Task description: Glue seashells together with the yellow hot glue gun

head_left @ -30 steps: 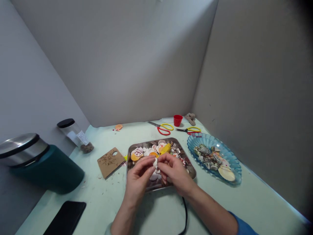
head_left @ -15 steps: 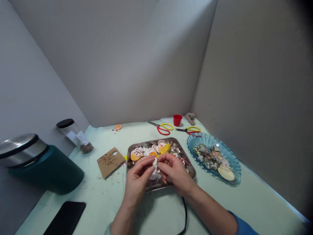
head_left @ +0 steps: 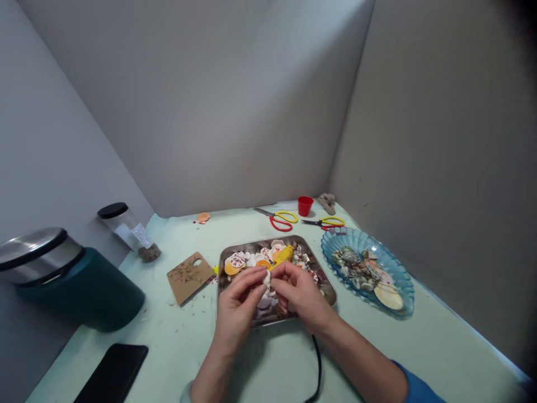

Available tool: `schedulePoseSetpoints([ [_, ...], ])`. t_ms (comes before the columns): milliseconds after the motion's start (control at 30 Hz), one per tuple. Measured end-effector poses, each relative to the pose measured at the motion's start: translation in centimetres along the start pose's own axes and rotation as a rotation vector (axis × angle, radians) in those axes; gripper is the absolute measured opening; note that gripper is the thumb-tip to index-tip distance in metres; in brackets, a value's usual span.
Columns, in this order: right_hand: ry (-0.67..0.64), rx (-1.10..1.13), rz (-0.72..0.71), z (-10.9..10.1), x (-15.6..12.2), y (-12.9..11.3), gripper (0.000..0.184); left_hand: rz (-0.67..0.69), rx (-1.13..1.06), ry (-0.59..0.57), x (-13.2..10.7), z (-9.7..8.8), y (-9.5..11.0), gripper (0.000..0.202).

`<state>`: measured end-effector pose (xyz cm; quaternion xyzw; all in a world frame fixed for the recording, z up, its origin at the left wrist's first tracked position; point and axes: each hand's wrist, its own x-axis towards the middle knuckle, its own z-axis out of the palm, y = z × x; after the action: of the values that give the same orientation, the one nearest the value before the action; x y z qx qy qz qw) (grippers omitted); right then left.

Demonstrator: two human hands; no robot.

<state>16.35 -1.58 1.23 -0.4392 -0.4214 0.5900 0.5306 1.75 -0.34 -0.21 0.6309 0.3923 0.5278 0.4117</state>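
Observation:
Both hands meet over a metal tray [head_left: 327, 282] full of several painted and plain shells. My left hand [head_left: 237, 310] and my right hand [head_left: 300, 294] pinch one small white shell [head_left: 267, 278] between their fingertips, just above the tray's middle. A yellow tube-shaped thing [head_left: 284, 256] lies among the shells right behind the fingers. Orange and white shells [head_left: 235, 263] lie in the tray's far left corner.
A blue glass dish [head_left: 400, 274] with shells stands to the right. Two yellow-and-red scissors [head_left: 281, 219] [head_left: 327, 223] and a red cup [head_left: 305, 205] lie at the back. A brown card [head_left: 189, 276], a jar [head_left: 130, 232], a teal bin [head_left: 75, 285] and a black phone [head_left: 113, 372] are at the left. A black cord [head_left: 318, 369] runs under my right wrist.

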Motion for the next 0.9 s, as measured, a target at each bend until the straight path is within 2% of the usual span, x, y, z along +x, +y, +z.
schedulePoseSetpoints([
  [467,-0.018,0.000,-0.014,-0.15,0.15,0.37,0.009,-0.043,-0.039,0.003,0.06,0.12,0.12,0.017],
  [633,-0.008,-0.029,-0.003,-0.11,-0.02,0.10,0.010,-0.185,-0.166,0.037,-0.18,0.48,0.31,0.029],
  [733,0.010,-0.073,-0.001,-0.05,-0.04,0.00,0.010,-0.222,-0.204,0.035,-0.23,0.53,0.31,0.030],
  [800,0.024,-0.119,-0.022,-0.01,-0.02,0.11,0.008,-0.228,-0.206,0.042,-0.21,0.49,0.31,0.028],
  [900,0.033,-0.214,-0.126,0.01,0.00,0.49,0.004,-0.246,-0.207,0.054,-0.12,0.42,0.35,0.026],
])
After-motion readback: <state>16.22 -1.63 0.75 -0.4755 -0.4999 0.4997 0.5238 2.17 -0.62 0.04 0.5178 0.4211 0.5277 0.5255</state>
